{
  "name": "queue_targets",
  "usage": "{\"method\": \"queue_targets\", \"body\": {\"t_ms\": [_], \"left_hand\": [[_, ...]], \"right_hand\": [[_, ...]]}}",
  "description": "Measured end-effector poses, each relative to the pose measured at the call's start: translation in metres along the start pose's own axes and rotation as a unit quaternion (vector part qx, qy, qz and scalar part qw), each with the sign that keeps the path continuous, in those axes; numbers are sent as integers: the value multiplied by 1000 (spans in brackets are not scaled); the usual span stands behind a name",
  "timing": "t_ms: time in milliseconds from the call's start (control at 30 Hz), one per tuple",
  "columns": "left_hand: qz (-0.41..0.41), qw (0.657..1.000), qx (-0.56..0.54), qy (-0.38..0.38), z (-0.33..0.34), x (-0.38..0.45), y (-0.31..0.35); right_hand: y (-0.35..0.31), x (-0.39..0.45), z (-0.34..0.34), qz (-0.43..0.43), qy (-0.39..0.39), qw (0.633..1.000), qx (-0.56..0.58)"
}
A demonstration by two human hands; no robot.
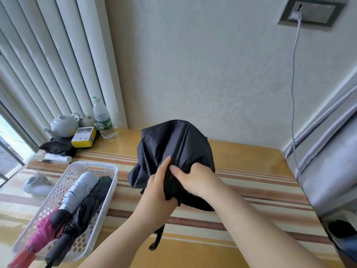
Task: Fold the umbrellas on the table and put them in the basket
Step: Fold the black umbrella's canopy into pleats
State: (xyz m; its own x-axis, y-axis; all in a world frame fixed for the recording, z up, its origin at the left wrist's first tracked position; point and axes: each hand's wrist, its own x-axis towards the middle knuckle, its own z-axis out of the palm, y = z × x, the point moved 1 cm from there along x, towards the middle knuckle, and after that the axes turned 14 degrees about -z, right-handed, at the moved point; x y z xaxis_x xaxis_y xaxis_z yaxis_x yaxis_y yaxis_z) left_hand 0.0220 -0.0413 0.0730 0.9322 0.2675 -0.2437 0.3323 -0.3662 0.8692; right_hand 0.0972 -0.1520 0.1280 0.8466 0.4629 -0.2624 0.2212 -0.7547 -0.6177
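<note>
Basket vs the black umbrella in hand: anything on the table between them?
Nothing. In the head view, only bare striped table separates the white basket from the black umbrella gripped by the left hand and right hand.

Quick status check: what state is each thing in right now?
Black umbrella: canopy loose, held by both hands.
Left hand: gripping fabric.
Right hand: gripping fabric.
Basket: holds three folded umbrellas.
Water bottle: upright, capped.
Teapot: lid on.
Charger: plugged in.

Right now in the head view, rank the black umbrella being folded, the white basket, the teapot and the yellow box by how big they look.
1. white basket and black umbrella: look alike, basket nearer
2. teapot
3. yellow box
</note>
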Motion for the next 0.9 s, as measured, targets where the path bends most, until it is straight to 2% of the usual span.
{"method": "queue_targets", "body": {"t_ms": [67, 133, 233, 333, 400, 467, 500, 533, 600, 667, 700, 833, 900], "left_hand": [[5, 1000, -6, 1, 1, 0, -1], [2, 1000, 7, -5, 4, 0, -4], [-14, 999, 25, -16, 10, -1, -9], [-34, 998, 46, -7, 6, 0, -4], [-36, 991, 129, 19, 4, -4, 2], [-58, 972, 211, 82, 1, -11, 6], [-95, 967, 215, 96, 0, -13, 8], [-145, 965, 202, 84, -1, -13, 8], [-244, 961, 126, -29, -3, -9, 5], [-286, 945, -45, -151, -2, -5, 3], [-285, 932, -126, -185, -1, -4, 2], [-289, 898, -258, -207, 2, -2, 2], [-278, 905, -261, -190, 4, -4, 4]], "right_hand": [[8, 6, 4, 53, -14, 990, 132], [16, 11, 11, 84, 0, 963, 256], [25, 15, 23, 104, 36, 920, 375], [35, 14, 29, 102, 81, 893, 430], [40, 14, 32, 110, 97, 883, 446], [44, 14, 32, 104, 113, 887, 435], [44, 14, 31, 95, 122, 891, 426], [45, 13, 28, 85, 127, 895, 419], [51, 15, 26, 65, 123, 899, 414], [55, 14, 27, 43, 102, 899, 424], [56, 13, 27, 33, 91, 900, 426], [60, 11, 29, 10, 88, 901, 424], [62, 12, 28, 19, 88, 891, 446]]}}
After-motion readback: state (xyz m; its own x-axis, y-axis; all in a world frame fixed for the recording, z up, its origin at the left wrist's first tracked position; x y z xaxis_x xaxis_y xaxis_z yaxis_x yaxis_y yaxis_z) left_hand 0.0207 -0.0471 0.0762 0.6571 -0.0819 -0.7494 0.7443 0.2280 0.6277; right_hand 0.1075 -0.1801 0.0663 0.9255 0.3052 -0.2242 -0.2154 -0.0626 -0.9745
